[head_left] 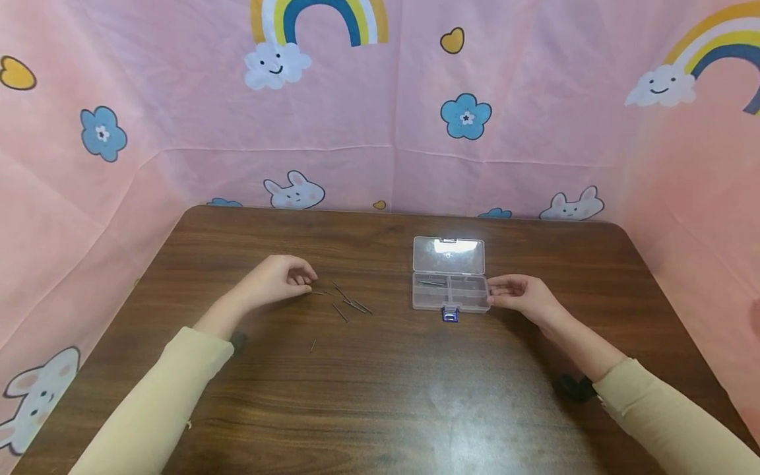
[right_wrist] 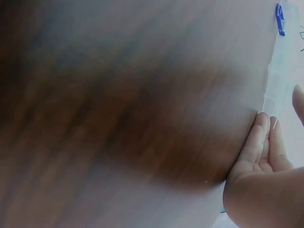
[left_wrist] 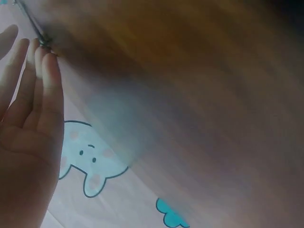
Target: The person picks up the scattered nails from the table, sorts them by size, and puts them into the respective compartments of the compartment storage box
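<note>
My left hand (head_left: 279,278) hovers low at the left edge of a loose group of thin metal nail-like rods (head_left: 354,305); their exact kind is too small to tell. One short rod (head_left: 318,293) lies right by its thumb tip. In the left wrist view the fingers (left_wrist: 50,76) are nearly straight, the thumb stands apart, and rods appear just past the fingertips. On the right, a clear plastic divided box (head_left: 469,293) has its lid raised, with a few rods (head_left: 431,283) in its left part. My right hand (head_left: 525,298) touches the box's right end with extended fingers (right_wrist: 256,137).
A blue latch (head_left: 450,314) hangs at the box's front. One small rod (head_left: 313,345) lies apart, nearer the front of the brown wooden table (head_left: 380,409). Pink printed cloth (head_left: 356,112) surrounds the table's back and sides.
</note>
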Available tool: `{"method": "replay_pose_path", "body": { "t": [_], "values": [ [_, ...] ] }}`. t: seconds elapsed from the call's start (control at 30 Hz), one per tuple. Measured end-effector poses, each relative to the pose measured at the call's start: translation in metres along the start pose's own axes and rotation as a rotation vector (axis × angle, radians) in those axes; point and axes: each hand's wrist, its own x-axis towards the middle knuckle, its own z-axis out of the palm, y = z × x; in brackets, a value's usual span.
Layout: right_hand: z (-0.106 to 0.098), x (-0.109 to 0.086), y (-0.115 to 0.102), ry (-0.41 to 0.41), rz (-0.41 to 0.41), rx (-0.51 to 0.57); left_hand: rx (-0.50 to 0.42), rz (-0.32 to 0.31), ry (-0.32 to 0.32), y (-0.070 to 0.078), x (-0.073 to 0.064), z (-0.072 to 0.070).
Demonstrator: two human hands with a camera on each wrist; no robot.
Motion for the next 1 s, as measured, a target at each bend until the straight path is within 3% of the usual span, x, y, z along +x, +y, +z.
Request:
{"method": "replay_pose_path", "body": {
  "t": [0.17,0.33,1.0],
  "values": [
    [-0.0002,0.0013,-0.0007,0.004,0.012,0.015,0.028,0.025,0.005,-0.0041,-0.0060,0.0007],
    [-0.0004,0.0014,0.0003,-0.002,0.013,0.030,0.052,0.011,0.001,-0.0055,-0.0096,0.0014],
    [-0.0018,0.0015,0.0021,-0.004,0.000,0.023,0.051,-0.012,-0.006,-0.0049,-0.0080,0.0051]
  ]
}}
